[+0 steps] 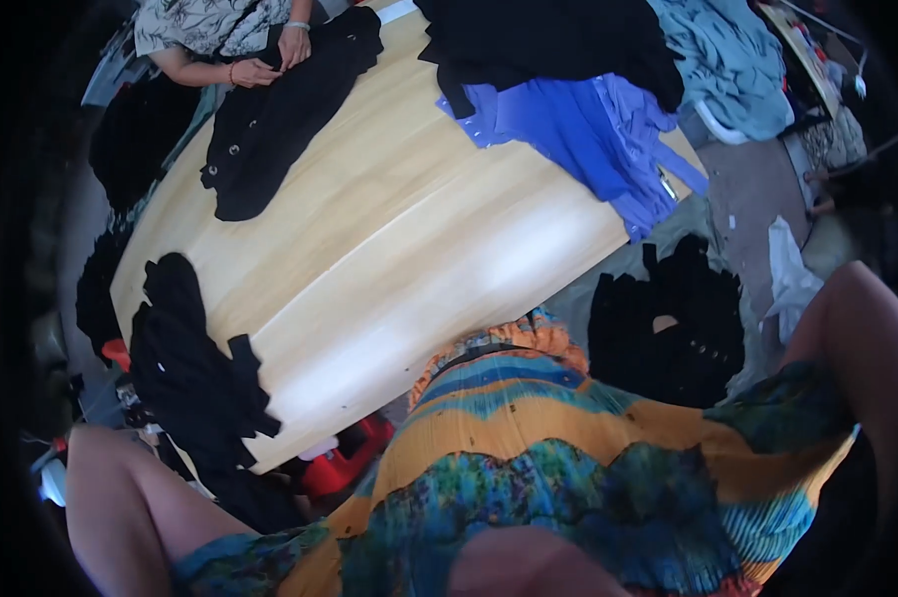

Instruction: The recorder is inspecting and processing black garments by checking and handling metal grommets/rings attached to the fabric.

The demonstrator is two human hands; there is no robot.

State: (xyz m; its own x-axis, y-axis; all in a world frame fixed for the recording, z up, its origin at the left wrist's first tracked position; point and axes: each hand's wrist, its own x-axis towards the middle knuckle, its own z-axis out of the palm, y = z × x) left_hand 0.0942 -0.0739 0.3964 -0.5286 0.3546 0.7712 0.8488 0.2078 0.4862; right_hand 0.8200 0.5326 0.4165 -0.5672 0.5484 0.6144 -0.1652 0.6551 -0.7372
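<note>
Arms bent and both hands out of frame, you face a pale wooden tabletop point(389, 259) in a patterned orange, blue and green garment point(509, 423); whether your fingers are apart or together, you cannot tell from this view. Nearest your left arm point(121, 497), a black garment point(176, 338) lies along the tabletop's left edge, its lower part spilling over the near left corner. Close to your right arm point(857, 338), a black piece with shiny round fittings point(638, 348) rests on grey-green cloth point(703, 224) beyond the near edge. At the far left corner, a co-worker in a patterned top point(210, 25) brings one hand point(255, 74) and the other hand point(294, 46) together, fingers bunched at a long black garment with metal rings point(280, 124). A blue-violet garment point(568, 124) drapes over the right corner, partly beneath a large black cloth point(548, 45) at the far edge. Beyond it, pale blue fabric point(732, 65) heaps in a white container point(719, 126). A red object point(345, 468) sits below the near left corner.
</note>
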